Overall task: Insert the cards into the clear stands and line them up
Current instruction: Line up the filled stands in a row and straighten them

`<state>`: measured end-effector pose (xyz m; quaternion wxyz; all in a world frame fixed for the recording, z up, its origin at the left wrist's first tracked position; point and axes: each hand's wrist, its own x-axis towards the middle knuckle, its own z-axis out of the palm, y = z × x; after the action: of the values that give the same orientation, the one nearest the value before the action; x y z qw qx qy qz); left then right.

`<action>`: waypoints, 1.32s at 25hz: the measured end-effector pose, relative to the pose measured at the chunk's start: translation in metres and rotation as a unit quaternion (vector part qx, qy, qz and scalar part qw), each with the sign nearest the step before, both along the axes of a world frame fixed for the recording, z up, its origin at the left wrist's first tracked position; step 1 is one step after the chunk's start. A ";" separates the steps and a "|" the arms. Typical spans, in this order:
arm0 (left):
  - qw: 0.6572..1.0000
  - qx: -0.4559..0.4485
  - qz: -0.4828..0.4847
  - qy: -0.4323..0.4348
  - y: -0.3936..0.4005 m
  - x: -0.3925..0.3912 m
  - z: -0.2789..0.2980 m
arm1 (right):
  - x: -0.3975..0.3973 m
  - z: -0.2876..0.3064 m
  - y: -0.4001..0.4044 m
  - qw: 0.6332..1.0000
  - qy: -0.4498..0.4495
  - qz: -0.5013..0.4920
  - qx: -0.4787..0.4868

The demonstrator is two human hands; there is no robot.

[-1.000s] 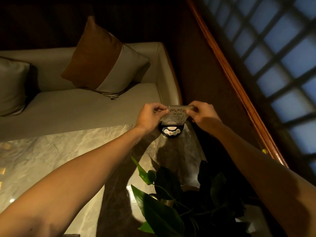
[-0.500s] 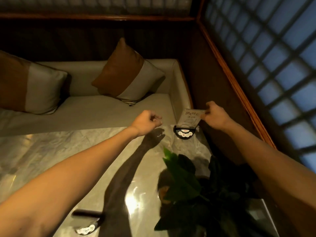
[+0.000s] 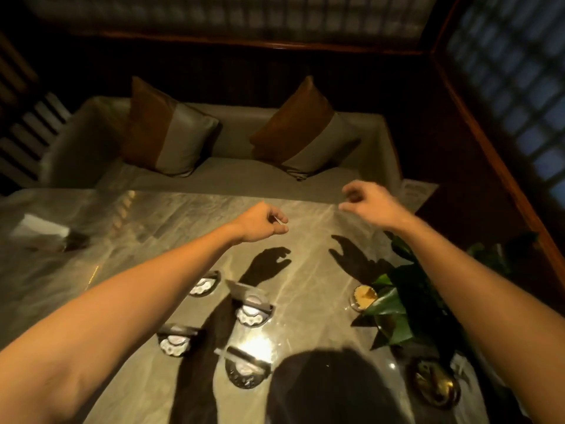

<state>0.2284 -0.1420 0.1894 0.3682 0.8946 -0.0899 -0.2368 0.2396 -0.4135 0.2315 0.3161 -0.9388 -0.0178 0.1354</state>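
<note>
My left hand: curled over the table, thumb and fingers pinching something small and pale; too blurred for me to name it, maybe a card edge.
My right hand: raised above the far edge, fingers loosely bent and apart, gripping nothing.
Stands: four clear stands with dark half-round bases sit near me, between my forearms.
Far-left stand: partly hidden behind my left forearm; I cannot tell whether it has a card.
Middle stand: a card seems slotted in, leaning back so its face can be read from the seat side.
Near-left stand: just beside the middle one, set a little nearer me.
Nearest stand: at the edge of my head's shadow, its upright seen edge-on.
Line-up: they form a loose cluster, not a straight row, so I judge the straightening is not yet done.
Plant: leafy, on my right, well apart from the stands, so it won't crowd a row.
Napkin holder: far left, uninvolved.
Sofa: behind the table, two cushions upright.
</note>
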 end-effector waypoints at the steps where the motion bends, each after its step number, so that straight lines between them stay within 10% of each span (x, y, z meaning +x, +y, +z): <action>1: 1.000 0.005 0.001 0.006 0.017 -0.013 -0.002 | -0.016 -0.006 0.025 1.000 0.006 0.030 -0.002; 12: 0.999 0.001 -0.045 -0.017 0.105 -0.146 -0.017 | -0.133 -0.084 0.158 0.975 0.082 0.204 -0.007; 20: 0.985 -0.036 -0.151 0.072 0.101 -0.190 -0.029 | -0.128 -0.103 0.166 0.985 0.024 0.165 -0.049; 33: 0.986 0.030 -0.159 -0.050 0.063 -0.119 -0.043 | -0.040 -0.060 0.078 0.994 0.005 0.095 -0.054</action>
<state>0.1097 -0.0785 0.1464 0.2934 0.8903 -0.2422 -0.2502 0.1997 -0.3359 0.1713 0.2513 -0.9478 -0.0978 0.1703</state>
